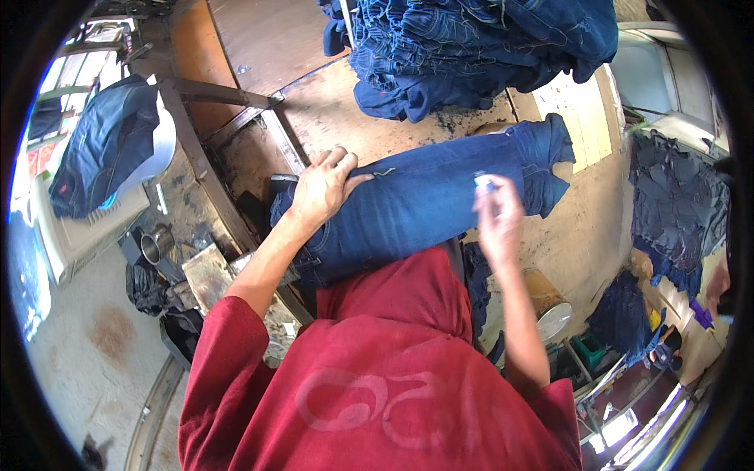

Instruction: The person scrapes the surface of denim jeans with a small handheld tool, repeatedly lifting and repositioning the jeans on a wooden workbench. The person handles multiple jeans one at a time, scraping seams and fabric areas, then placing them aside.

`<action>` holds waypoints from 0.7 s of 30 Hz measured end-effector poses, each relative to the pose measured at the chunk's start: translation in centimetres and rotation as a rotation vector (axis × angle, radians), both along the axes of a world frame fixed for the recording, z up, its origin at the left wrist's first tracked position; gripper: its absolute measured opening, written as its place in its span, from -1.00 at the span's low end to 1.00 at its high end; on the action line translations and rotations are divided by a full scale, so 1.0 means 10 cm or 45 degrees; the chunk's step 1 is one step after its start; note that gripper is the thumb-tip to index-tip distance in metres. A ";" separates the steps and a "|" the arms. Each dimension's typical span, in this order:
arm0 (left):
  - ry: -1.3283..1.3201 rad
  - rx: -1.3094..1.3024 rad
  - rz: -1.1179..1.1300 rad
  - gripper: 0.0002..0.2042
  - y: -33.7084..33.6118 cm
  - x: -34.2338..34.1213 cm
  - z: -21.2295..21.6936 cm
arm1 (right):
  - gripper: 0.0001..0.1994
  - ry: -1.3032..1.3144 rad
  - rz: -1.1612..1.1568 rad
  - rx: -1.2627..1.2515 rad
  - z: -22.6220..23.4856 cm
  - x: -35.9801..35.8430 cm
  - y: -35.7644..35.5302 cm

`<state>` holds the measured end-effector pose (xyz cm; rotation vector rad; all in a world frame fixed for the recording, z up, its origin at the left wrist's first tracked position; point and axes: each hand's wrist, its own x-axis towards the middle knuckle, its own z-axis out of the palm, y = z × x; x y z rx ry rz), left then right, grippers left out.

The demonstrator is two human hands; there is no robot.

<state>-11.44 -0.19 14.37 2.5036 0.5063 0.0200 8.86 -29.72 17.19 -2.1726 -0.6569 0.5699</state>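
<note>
One view, head: jeans (420, 200) lie spread L to R below both hands; laying-out looks done, rest I can't judge, incl. denim pile (479, 47) beyond. L arm (271, 255) bent, L hand (322, 191) palm-down on jeans' L end, fingers slightly curled, grip unclear; R hand (501, 222) pinches small whitish-blue item (483, 182) over R half, contact unclear.

Small white-and-blue object (484, 183) at fingertips of right bare hand (501, 216): blurred, kind unclear. Hand itself smeared too. Dark blue denim garment (424, 196): part under left bare hand (323, 187) hidden, part of near edge covered by dark red hooded top (377, 361). Top cut off by lower edge; tall heap of blue denim (479, 47) cut off by upper edge.
</note>
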 end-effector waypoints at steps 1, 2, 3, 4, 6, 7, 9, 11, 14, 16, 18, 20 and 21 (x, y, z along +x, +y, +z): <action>-0.014 -0.065 -0.061 -0.49 0.07 0.01 -0.03 | -0.75 0.070 -0.097 0.060 0.12 -0.39 0.24; 0.048 -0.186 -0.024 -0.47 0.13 0.03 -0.06 | -0.68 0.036 -0.047 0.092 0.20 -0.68 0.46; 0.145 -0.344 -0.019 -0.46 0.21 0.03 -0.09 | -0.69 -0.122 0.014 0.191 0.21 -0.89 0.67; 0.254 -0.500 -0.018 -0.45 0.27 0.04 -0.11 | -0.72 -0.216 0.170 0.156 0.26 -1.02 0.77; -0.018 -0.692 -0.224 -0.39 0.40 0.05 -0.17 | -0.86 -0.311 0.259 0.117 0.25 -1.23 0.95; -0.018 -0.763 -0.276 -0.46 0.45 0.06 -0.20 | -0.85 -0.339 0.299 0.064 0.23 -1.30 1.00; -0.035 -0.709 -0.271 -0.58 0.50 0.06 -0.25 | -0.84 -0.374 0.333 0.038 0.18 -1.39 1.08; -0.024 -0.539 -0.308 -0.67 0.50 0.07 -0.30 | -0.84 -0.380 0.306 0.004 0.12 -1.45 1.16; -0.277 -0.456 -0.297 -0.70 0.48 0.06 -0.33 | -0.85 -0.424 0.281 -0.073 0.04 -1.47 1.29; -0.094 -0.613 -0.276 -0.67 0.46 0.04 -0.32 | -0.89 -0.450 0.269 -0.115 0.03 -1.46 1.37; -0.110 -0.618 -0.272 -0.70 0.46 0.03 -0.32 | -0.94 -0.442 0.315 -0.227 0.07 -1.44 1.39; -0.206 -0.578 -0.277 -0.72 0.47 0.02 -0.33 | -0.96 -0.398 0.353 -0.334 0.13 -1.45 1.37; -0.256 -0.556 -0.284 -0.73 0.47 0.03 -0.35 | -0.95 -0.375 0.371 -0.378 0.13 -1.45 1.37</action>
